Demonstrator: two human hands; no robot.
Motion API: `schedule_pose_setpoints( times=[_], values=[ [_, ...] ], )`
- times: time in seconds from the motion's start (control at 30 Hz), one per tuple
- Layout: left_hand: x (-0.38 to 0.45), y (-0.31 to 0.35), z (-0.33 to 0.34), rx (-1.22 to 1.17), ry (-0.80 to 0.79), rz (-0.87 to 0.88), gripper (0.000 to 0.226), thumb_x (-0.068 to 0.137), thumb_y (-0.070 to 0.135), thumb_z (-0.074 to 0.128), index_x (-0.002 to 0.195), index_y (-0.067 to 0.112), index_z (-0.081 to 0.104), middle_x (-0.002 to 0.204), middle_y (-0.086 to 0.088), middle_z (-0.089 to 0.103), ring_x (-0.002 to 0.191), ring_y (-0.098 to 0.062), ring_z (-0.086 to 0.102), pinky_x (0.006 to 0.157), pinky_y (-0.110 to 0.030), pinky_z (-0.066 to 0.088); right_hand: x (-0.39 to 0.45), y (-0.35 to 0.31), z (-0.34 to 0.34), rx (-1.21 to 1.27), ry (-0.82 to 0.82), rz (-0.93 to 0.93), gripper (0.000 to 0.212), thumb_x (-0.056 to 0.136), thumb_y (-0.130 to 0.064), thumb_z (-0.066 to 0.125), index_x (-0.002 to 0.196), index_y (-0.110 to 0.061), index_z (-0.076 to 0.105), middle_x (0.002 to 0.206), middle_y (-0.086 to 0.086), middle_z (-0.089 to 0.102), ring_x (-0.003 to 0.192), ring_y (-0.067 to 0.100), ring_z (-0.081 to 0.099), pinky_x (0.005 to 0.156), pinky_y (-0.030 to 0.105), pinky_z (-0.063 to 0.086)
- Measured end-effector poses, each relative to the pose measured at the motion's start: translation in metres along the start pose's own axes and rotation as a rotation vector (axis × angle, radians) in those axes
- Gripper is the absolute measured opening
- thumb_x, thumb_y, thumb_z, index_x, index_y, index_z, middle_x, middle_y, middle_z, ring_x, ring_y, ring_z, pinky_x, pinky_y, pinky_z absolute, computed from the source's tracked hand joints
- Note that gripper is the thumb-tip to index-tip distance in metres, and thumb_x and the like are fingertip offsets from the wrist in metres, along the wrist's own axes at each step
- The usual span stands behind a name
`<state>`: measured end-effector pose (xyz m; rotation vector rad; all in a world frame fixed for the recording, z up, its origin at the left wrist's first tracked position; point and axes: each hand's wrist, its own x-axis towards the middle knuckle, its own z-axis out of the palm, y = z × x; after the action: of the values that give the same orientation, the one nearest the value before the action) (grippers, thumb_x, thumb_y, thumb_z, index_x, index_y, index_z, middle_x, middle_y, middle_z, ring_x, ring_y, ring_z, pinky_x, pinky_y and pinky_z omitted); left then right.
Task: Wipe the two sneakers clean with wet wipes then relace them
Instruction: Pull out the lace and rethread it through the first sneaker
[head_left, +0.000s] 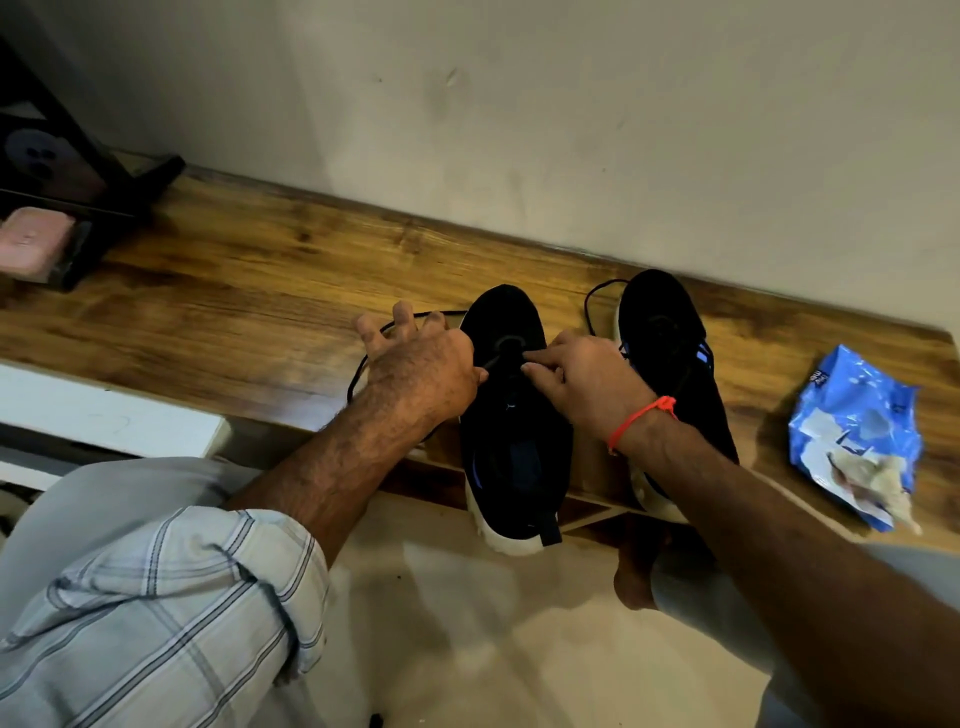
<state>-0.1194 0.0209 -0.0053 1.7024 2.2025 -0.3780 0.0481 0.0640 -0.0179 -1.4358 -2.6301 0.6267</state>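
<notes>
Head view puts me looking down on a wooden shelf (249, 291) set against a pale wall (519, 104), with two black sneakers standing on it side by side, toes to the wall and heels overhanging the front edge. I see the left sneaker (511, 415), white-soled, directly under both hands; the right sneaker (670, 332) stands just beside it, partly covered by my right forearm. My left hand (415, 364) pinches the black lace (363, 364) between thumb and forefinger at the left side of the eyelets, while its other fingers splay out straight over the shelf. The lace loops loosely across the wood to the left of that shoe. My right hand (582, 374) has its fingers curled and pinches the lace at the top of the left sneaker's tongue; a red thread (641, 418) circles that wrist. A second lace curls on the shelf between the shoes, near the right sneaker's toe. Well to the right lies a crumpled blue wipes packet (852, 426) with a soiled wipe (878, 480) resting on its near end. At far left, a dark rack (78, 171) holds a pink item (34, 239). A checked sleeve (156, 613) covers my left upper arm.
</notes>
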Motion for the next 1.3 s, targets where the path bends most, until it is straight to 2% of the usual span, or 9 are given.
schedule_pose_setpoints(
  times=[0.1, 0.23, 0.37, 0.53, 0.67, 0.8, 1.03, 1.2, 1.3],
  values=[
    [0.001, 0.001, 0.001, 0.005, 0.0, -0.015, 0.034, 0.098, 0.059, 0.051, 0.115, 0.033, 0.067, 0.145, 0.002, 0.045, 0.14, -0.032, 0.021, 0.105, -0.066, 0.02, -0.004, 0.002, 0.002, -0.155, -0.056, -0.041, 0.035, 0.101, -0.033, 0.051, 0.131, -0.019, 0.062, 0.121, 0.007, 0.057, 0.116, 0.026, 0.053, 0.095, 0.04, 0.047],
    [0.001, -0.002, 0.003, 0.003, 0.008, -0.023, 0.034, 0.098, 0.058, 0.052, 0.112, 0.031, 0.067, 0.139, 0.002, 0.049, 0.137, -0.032, 0.025, 0.105, -0.065, 0.023, -0.013, 0.001, 0.002, -0.261, 0.03, -0.102, 0.029, 0.1, -0.033, 0.051, 0.123, -0.023, 0.067, 0.115, -0.001, 0.056, 0.114, 0.022, 0.054, 0.083, 0.039, 0.053],
    [0.002, -0.003, 0.003, 0.006, 0.014, -0.023, 0.036, 0.098, 0.058, 0.052, 0.115, 0.03, 0.067, 0.138, 0.001, 0.05, 0.137, -0.032, 0.027, 0.107, -0.067, 0.023, -0.014, 0.007, 0.005, -0.078, 0.142, -0.068, 0.012, 0.09, -0.026, 0.067, 0.095, -0.017, 0.06, 0.099, -0.003, 0.054, 0.095, 0.02, 0.056, 0.077, 0.041, 0.053],
    [0.003, -0.003, 0.003, -0.015, 0.017, -0.01, 0.035, 0.098, 0.059, 0.052, 0.111, 0.03, 0.067, 0.136, 0.001, 0.05, 0.135, -0.032, 0.027, 0.106, -0.066, 0.024, -0.018, 0.015, -0.002, 0.276, 0.113, 0.111, 0.044, 0.078, -0.028, 0.084, 0.095, -0.02, 0.044, 0.085, -0.006, 0.055, 0.076, 0.006, 0.055, 0.065, 0.018, 0.048],
    [0.003, 0.001, 0.004, -0.139, 0.102, 0.044, 0.025, 0.095, 0.045, 0.06, 0.119, 0.037, 0.056, 0.139, 0.003, 0.049, 0.134, -0.03, 0.03, 0.106, -0.06, 0.026, -0.019, 0.014, 0.004, 0.296, 0.13, 0.162, 0.04, 0.08, -0.032, 0.081, 0.099, -0.018, 0.049, 0.084, -0.007, 0.058, 0.076, 0.005, 0.057, 0.064, 0.015, 0.047],
    [0.002, 0.015, 0.008, -0.306, 0.159, 0.192, 0.043, 0.093, 0.027, 0.063, 0.129, 0.049, 0.052, 0.15, 0.01, 0.039, 0.138, -0.026, 0.025, 0.105, -0.056, 0.023, -0.016, 0.011, 0.008, 0.282, 0.17, 0.157, 0.023, 0.087, -0.038, 0.073, 0.1, -0.022, 0.064, 0.081, -0.009, 0.064, 0.077, 0.002, 0.06, 0.071, 0.02, 0.054],
    [0.006, 0.024, 0.017, -0.208, 0.379, 0.157, 0.014, 0.093, 0.047, 0.065, 0.105, 0.04, 0.07, 0.135, 0.016, 0.057, 0.129, -0.022, 0.038, 0.101, -0.05, 0.028, -0.015, 0.013, 0.011, 0.238, 0.226, 0.129, 0.011, 0.087, -0.032, 0.072, 0.084, -0.021, 0.069, 0.079, -0.01, 0.065, 0.077, 0.006, 0.063, 0.068, 0.035, 0.06],
    [0.008, 0.021, 0.022, -0.31, 0.364, 0.113, 0.008, 0.097, 0.044, 0.06, 0.101, 0.037, 0.064, 0.121, 0.013, 0.062, 0.124, -0.02, 0.041, 0.101, -0.049, 0.026, -0.017, 0.012, 0.008, 0.279, 0.227, 0.146, 0.011, 0.088, -0.028, 0.072, 0.08, -0.021, 0.067, 0.076, -0.009, 0.065, 0.073, 0.004, 0.062, 0.067, 0.025, 0.058],
    [0.009, 0.02, 0.022, -0.393, 0.303, 0.087, 0.025, 0.1, 0.033, 0.059, 0.124, 0.041, 0.059, 0.129, 0.011, 0.061, 0.128, -0.022, 0.041, 0.107, -0.054, 0.024, -0.019, 0.01, 0.006, 0.336, 0.242, 0.143, 0.008, 0.09, -0.025, 0.07, 0.084, -0.02, 0.069, 0.077, -0.009, 0.066, 0.074, 0.0, 0.062, 0.065, 0.015, 0.052]
  ],
)
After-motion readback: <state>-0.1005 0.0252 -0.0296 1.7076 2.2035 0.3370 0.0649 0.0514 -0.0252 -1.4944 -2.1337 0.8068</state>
